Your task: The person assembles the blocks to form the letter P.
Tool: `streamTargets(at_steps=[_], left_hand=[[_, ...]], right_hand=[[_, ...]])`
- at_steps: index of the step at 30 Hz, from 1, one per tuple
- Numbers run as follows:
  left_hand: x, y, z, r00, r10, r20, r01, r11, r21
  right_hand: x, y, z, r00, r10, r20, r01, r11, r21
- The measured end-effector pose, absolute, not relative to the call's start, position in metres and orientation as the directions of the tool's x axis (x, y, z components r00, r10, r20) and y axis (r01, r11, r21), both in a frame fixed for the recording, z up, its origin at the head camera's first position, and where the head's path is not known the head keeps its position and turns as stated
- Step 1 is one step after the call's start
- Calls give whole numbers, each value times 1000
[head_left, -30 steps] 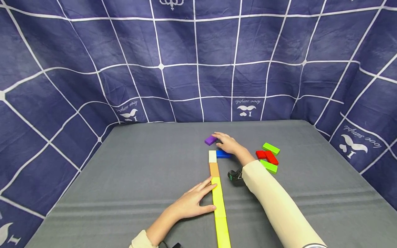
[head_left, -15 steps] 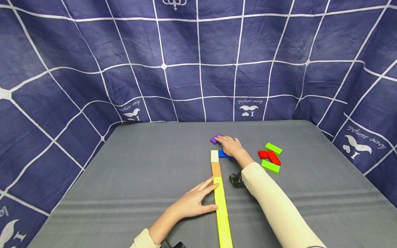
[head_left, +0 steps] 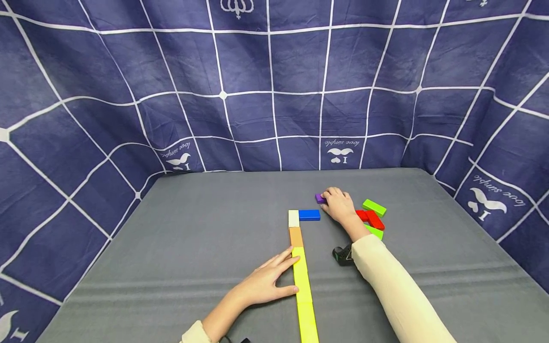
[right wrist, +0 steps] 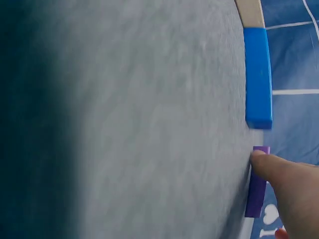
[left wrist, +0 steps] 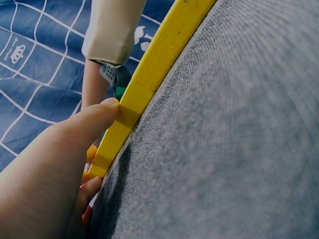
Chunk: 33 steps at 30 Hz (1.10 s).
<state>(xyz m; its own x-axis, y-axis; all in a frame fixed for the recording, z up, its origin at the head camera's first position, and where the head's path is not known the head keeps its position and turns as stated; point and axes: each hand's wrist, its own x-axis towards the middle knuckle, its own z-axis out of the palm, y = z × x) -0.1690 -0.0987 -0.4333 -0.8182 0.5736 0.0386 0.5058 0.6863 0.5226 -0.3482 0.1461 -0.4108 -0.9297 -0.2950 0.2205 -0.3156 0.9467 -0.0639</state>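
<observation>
A row of yellow blocks [head_left: 302, 281] runs up the table, followed by an orange block [head_left: 296, 237] and a cream block [head_left: 293, 218]. A blue block [head_left: 310, 215] lies crosswise against the cream one, pointing right. My left hand [head_left: 267, 284] rests along the row's left side, thumb and fingertips touching the yellow blocks. Beyond the blue block's right end, my right hand [head_left: 340, 207] holds a purple block [right wrist: 257, 191] by its edges, thumb on its near side. The fingers on the far side are mostly hidden in the right wrist view.
To the right lie red blocks [head_left: 375, 220] and a green block [head_left: 374, 207]; another green block [head_left: 376, 232] is partly behind the right forearm. A dark wrist camera [head_left: 343, 255] sits under the right wrist. A blue curtain [head_left: 274, 95] with white lines surrounds the grey table [head_left: 193, 238].
My right hand and the purple block have moved right, from behind the cream block to past the blue block's right end, uncovering the blue block. My left hand stays in place on the row.
</observation>
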Motion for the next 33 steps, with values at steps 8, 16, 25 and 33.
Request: streamTargets(at_steps=[8,16,25,33], left_hand=[[-169,-101,-434,-818,572,56,511,681,525],[-171,-102,-432,-812,581,61,522,674,522],[-171,-102,-431,-808,587,57,525,672,523],[-169,-100,-432,-809,585,54,521,672,527]], right_hand=[[-337,162,-415,-930,-281,235,-331,920,-210],[-323,173,-420,-917,-307,256,-386,845,-370],[-307,175,-428,-888,-319,331,-440,796,-415],[-303,174,-432,-912,-296,283,-395,817,-419]])
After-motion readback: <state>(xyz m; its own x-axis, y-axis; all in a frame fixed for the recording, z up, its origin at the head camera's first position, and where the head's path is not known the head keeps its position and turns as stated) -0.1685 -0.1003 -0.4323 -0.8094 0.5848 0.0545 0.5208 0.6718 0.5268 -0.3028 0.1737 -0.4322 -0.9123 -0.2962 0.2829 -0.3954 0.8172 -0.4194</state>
